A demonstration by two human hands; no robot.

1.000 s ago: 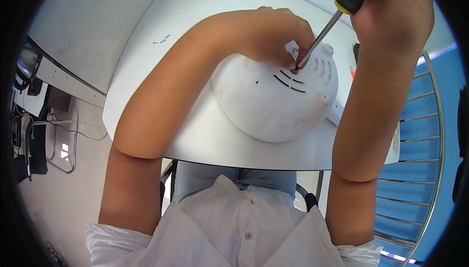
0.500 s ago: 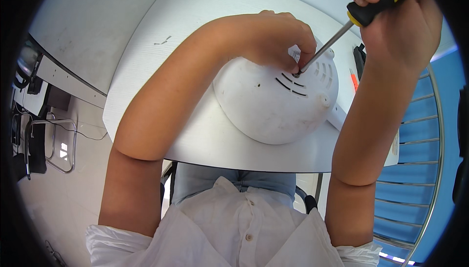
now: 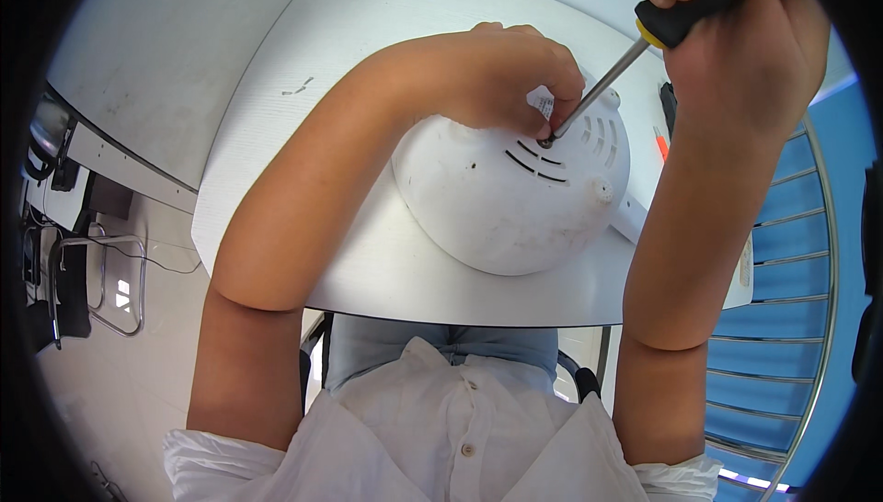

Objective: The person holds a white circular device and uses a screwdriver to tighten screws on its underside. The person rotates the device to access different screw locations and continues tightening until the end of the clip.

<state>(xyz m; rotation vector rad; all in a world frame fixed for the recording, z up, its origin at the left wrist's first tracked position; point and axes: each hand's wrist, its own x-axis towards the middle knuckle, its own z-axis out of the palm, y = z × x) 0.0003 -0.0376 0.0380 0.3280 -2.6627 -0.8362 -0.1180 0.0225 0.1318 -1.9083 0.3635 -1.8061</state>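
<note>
A white rounded plastic housing (image 3: 515, 217) with slotted vents and small feet lies on the white table (image 3: 368, 272). My right hand (image 3: 745, 70) is wrapped round the black and yellow handle of a screwdriver (image 3: 602, 84), held tilted at the upper right. Its metal shaft slants down to the housing, and the tip meets a small dark spot beside the vent slots. My left hand (image 3: 515, 79) reaches over the housing's far side, thumb and forefinger pinched right at that tip. Whatever is between these fingertips is too small to make out.
At the table's right side, partly behind my right forearm, lie a black item (image 3: 669, 102) and an orange-red tool (image 3: 661, 143). A grey partition (image 3: 184, 61) rises on the left. Metal rails (image 3: 782, 263) stand before a blue wall on the right.
The whole view has shifted slightly. Both hands keep their grip, and the screwdriver tip stays at the same spot on the housing.
</note>
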